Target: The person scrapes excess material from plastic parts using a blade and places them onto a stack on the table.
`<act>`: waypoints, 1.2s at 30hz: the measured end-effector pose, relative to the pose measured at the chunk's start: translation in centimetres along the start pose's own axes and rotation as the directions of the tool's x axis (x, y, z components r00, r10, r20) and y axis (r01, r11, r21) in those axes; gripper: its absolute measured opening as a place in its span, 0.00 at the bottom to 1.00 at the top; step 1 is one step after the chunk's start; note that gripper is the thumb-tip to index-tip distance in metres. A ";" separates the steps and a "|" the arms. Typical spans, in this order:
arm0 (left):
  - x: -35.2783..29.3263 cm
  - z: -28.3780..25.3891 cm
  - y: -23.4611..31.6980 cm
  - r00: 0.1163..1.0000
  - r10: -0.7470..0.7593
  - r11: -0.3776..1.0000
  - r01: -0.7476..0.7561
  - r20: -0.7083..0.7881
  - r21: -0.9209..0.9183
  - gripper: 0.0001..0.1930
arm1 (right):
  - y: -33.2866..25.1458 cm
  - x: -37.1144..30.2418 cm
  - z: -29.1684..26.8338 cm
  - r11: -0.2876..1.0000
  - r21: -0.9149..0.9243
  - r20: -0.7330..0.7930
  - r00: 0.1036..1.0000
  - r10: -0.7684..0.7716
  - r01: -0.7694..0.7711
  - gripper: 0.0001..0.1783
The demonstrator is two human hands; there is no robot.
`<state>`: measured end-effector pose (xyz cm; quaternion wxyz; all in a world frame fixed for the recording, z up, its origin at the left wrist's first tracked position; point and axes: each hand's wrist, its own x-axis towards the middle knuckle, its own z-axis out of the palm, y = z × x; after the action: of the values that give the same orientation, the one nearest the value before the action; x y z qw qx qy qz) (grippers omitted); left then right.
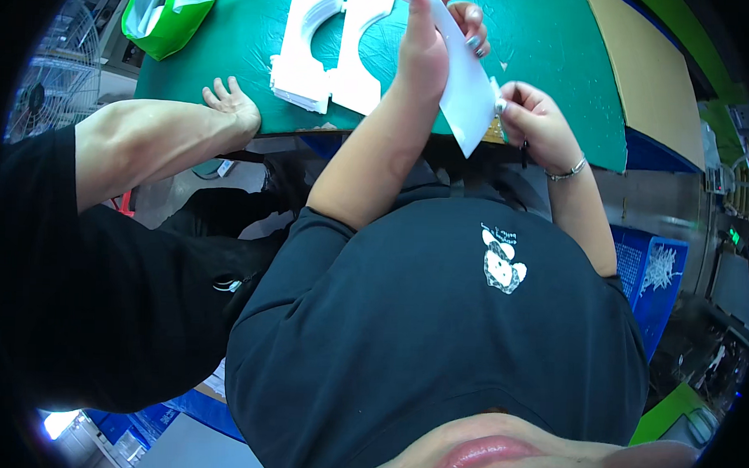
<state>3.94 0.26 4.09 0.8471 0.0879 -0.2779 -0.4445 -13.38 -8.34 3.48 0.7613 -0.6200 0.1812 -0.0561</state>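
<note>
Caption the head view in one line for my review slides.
Left hand holding a white sheet, right hand at its edge, over a green table bearing white cut pieces.

green bag [173,39] at left edge of green tabletop [554,50]; caged fan [36,98] farther left; blue crate [659,314] right.

The left hand [427,58] holds a white sheet [466,97] between thumb and fingers; the right hand's [542,126] bunched fingertips are at its right edge. Left of the left fingers, white curved cut-outs [302,70] lie on a green tabletop [554,55]; farther left are a green bag [182,31] and another person's hand [234,107].
</note>
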 end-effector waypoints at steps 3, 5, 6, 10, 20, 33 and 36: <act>-0.6 1.0 -0.2 0.984 -0.016 0.853 0.105 -0.176 0.510 0.32 | -0.4 0.3 -0.2 0.982 -0.069 -0.126 0.975 -0.185 0.178 0.08; -1.6 0.2 -0.4 0.948 -0.073 0.736 0.260 -0.308 0.626 0.25 | -0.5 0.4 0.6 0.896 -0.289 -0.236 0.882 -0.407 0.337 0.07; -1.9 -0.4 -0.8 0.949 -0.081 0.735 0.264 -0.306 0.624 0.25 | -0.4 0.5 1.1 0.897 -0.289 -0.244 0.880 -0.408 0.335 0.07; -2.7 -0.6 -1.0 0.959 0.180 0.560 0.082 -0.217 0.825 0.20 | -0.2 0.4 3.1 0.763 -0.525 -0.221 0.805 -0.551 0.378 0.09; -2.0 2.7 2.0 0.984 0.179 0.245 -0.047 0.002 0.968 0.21 | -3.2 1.1 2.4 0.587 -0.636 0.187 0.838 -0.513 0.501 0.21; -1.6 4.4 1.5 0.999 0.000 0.526 0.042 -0.050 0.849 0.20 | -4.4 -0.6 2.6 0.593 -0.622 0.225 0.843 -0.489 0.511 0.22; -1.5 4.5 1.7 0.999 0.022 0.515 -0.035 0.028 0.856 0.20 | -4.0 -0.6 2.7 0.576 -0.596 0.254 0.813 -0.525 0.559 0.22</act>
<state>1.98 2.95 7.93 0.6994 0.4858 -0.4678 -0.2367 -12.44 -6.56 7.92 0.4494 -0.8691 -0.0277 -0.2045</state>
